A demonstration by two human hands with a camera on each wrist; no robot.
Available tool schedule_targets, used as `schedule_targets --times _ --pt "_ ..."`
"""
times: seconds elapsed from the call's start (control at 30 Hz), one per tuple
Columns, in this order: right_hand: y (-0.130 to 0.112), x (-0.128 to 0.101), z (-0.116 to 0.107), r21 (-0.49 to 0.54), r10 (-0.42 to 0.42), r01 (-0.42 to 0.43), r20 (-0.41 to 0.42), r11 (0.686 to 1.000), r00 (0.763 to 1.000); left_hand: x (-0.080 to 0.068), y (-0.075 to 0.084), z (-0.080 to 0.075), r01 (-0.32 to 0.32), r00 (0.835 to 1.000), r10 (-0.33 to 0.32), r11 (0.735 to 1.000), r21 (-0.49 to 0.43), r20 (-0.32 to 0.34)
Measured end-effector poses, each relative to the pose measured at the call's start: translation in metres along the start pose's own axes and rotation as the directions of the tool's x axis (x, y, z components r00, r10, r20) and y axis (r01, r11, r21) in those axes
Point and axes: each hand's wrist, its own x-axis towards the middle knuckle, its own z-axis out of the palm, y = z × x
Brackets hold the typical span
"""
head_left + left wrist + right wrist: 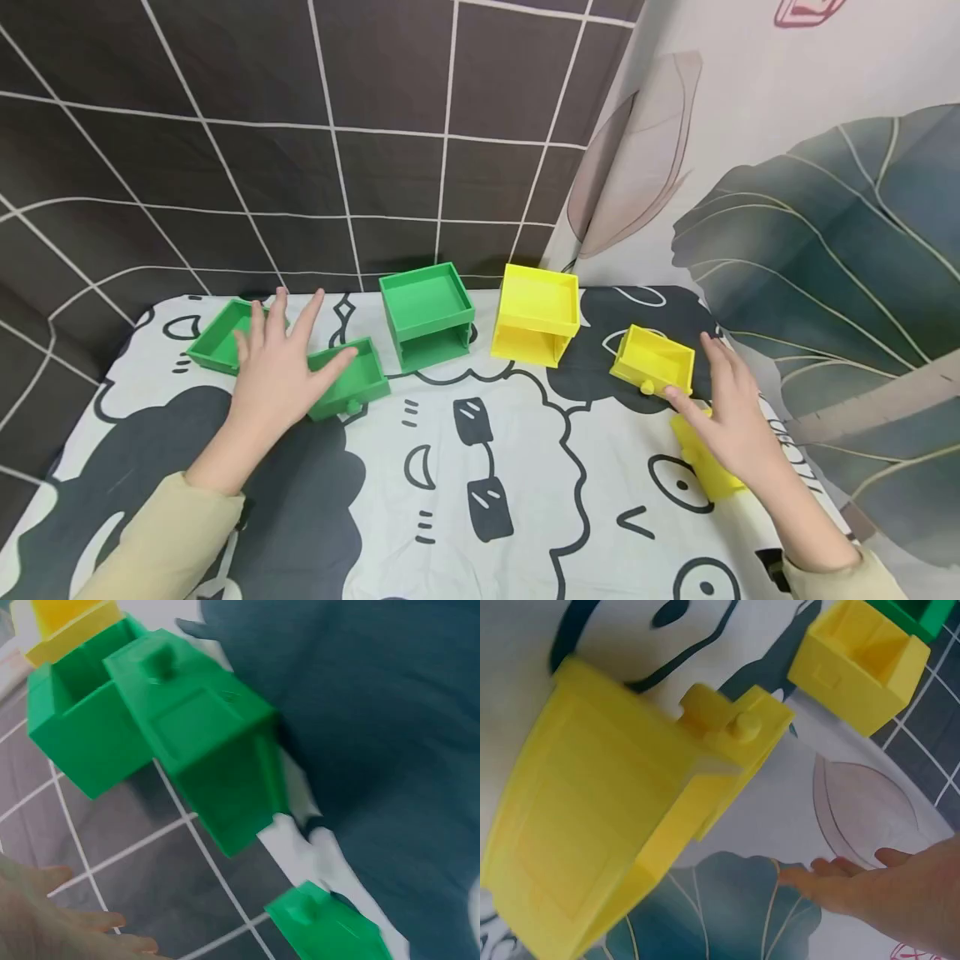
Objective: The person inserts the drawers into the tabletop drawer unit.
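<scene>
Both hands hover with fingers spread and nothing grasped. Left hand (277, 362) lies over two green drawers, taking the green cabinet (426, 315) as landmark: one green drawer (349, 382) just left of and nearer than the cabinet, under the thumb, and a second green drawer (217, 337) further left, under the fingertips. Whether fingers touch plastic cannot be told. Right hand (731, 408) is well right of the cabinet, over a yellow drawer (652, 361) and a second yellow drawer (705, 467) nearer the person, partly hidden by the palm.

Judgement: each drawer is best gripped by its side walls, kept level with the knob facing the person, and squared to the cabinet's front opening.

Yellow cabinet (536, 315) stands just right of the green cabinet. Tablecloth (480, 500) bears a cartoon print. Neighbouring drawers crowd each hand; the wall panel lies close behind.
</scene>
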Motion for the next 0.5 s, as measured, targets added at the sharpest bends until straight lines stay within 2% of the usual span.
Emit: schedule_targets --times 0.13,0.3,0.37,0.4,0.43,0.5 --pt "-0.003 0.003 -0.002 0.186 -0.028 0.032 -0.025 0.982 0.999 0.014 0.015 -0.002 -0.029 0.999 0.025 0.992 -0.119 -0.035" --pt "-0.009 0.003 0.0 0.38 0.025 -0.006 -0.045 0.925 0.999 0.03 0.038 -0.003 -0.069 0.996 0.056 0.975 -0.21 -0.07" --pt "-0.011 0.003 0.001 0.522 0.054 -0.023 -0.044 0.852 0.998 0.038 0.05 -0.002 -0.077 0.995 0.059 0.969 -0.235 -0.081" --pt "-0.011 0.003 0.002 0.603 0.067 -0.028 -0.041 0.797 0.997 0.042 0.056 -0.001 -0.081 0.995 0.061 0.964 -0.252 -0.084" --pt "-0.012 0.003 0.003 0.682 0.081 -0.031 -0.041 0.73 0.996 0.046 0.063 0.0 -0.087 0.994 0.066 0.959 -0.268 -0.088" --pt "-0.011 0.004 0.005 0.83 0.095 -0.033 -0.024 0.557 0.995 0.053 0.075 0.005 -0.104 0.992 0.078 0.948 -0.3 -0.097"
